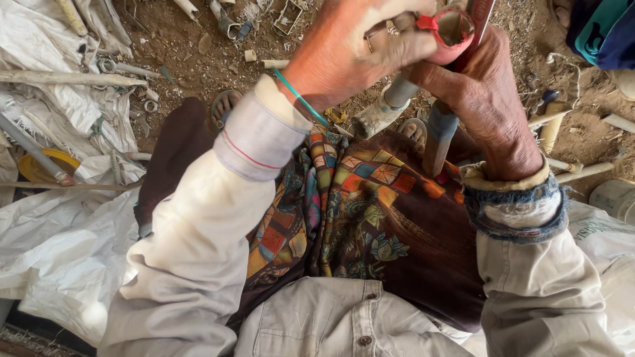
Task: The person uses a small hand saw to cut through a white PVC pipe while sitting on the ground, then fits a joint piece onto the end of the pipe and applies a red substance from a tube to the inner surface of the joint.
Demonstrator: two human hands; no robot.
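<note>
Red fitting [450, 30], upper centre of the frame, seated on the end of a grey pipe piece [390, 99]. The left hand [344, 53] wraps its fingers around the fitting and pipe; the right hand [483, 99] grips a dark-handled tool [440, 132] set against the fitting. The step appears to be working the fitting loose; the next move likely needs a firm brace. Patterned cloth [350, 211] lies below; white sacks [59, 251] lower left.
</note>
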